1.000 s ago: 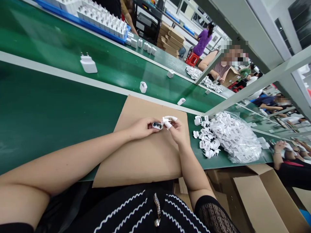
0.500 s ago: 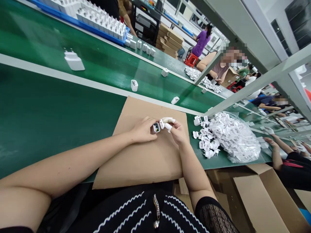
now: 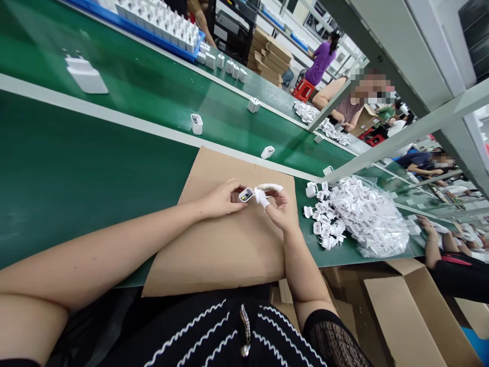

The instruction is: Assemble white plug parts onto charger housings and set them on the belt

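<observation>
Green conv belt (image 3: pixel 76 168): L hand (image 3: pixel 220 200) holds charger (image 3: pixel 246 194) (R hand (image 3: pixel 280 210) beside).

Green belt bench (image 3: pixel 91 153): cardboard sheet (image 3: pixel 229 250) lies flat under my right hand (image 3: pixel 280 211). Just right of that hand, on the belt, loose white charger casings (image 3: pixel 321 224) spill beside a clear plastic bag (image 3: pixel 374 219) packed with more.
</observation>
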The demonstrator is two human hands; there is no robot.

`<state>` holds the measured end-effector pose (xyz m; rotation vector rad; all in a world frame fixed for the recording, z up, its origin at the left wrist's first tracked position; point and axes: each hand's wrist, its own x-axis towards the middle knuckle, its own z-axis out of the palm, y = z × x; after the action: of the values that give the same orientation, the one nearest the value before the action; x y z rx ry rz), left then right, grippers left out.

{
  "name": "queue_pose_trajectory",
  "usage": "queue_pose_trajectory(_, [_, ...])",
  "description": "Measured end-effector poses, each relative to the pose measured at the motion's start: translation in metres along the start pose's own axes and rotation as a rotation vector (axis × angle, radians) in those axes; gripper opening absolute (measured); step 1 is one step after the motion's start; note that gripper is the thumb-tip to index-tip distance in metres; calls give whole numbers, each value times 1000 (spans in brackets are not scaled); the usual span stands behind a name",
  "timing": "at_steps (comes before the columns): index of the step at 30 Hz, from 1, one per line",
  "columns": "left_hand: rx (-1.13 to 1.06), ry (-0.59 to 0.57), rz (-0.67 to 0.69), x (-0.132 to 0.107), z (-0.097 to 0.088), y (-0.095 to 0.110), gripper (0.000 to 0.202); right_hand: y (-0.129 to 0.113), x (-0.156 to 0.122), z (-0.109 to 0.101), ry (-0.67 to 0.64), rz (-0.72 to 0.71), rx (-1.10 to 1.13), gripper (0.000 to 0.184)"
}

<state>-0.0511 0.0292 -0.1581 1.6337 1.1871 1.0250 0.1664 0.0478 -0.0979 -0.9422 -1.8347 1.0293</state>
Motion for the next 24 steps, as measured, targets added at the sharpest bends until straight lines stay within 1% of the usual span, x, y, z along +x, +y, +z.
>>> queue_pose_trajectory(2, [-9,-40,33,0,0,2,45,-4,0,0,-9,-25,-61,19])
queue_pose_trajectory(4, [-14,-46,56,0,1,4,46,-6,1,-1,-20,-47,-130,16])
queue_pose_trajectory(7, [-2,18,51,0,3,4,47,-6,3,-3,-46,-46,-150,18])
queue_pose_trajectory(10, [-12,50,35,1,4,2,41,-7,8,-6,-121,-61,-155,26])
queue_pose_trajectory(12, [-31,47,45,2,4,-1,35,-10,12,-6,-173,-105,-291,31])
queue_pose_trajectory(14, [-56,57,53,3,4,-3,33,-13,18,-4,-223,-148,-490,36])
queue_pose_trajectory(16, [-80,67,45,3,4,-5,32,-16,23,-1,-285,-176,-646,35])
queue_pose_trajectory(21, [-87,86,57,4,4,-5,26,-24,30,12,-423,-201,-923,29])
queue_pose_trajectory(24, [-53,94,68,4,4,-4,24,-32,34,16,-460,-185,-1020,29])
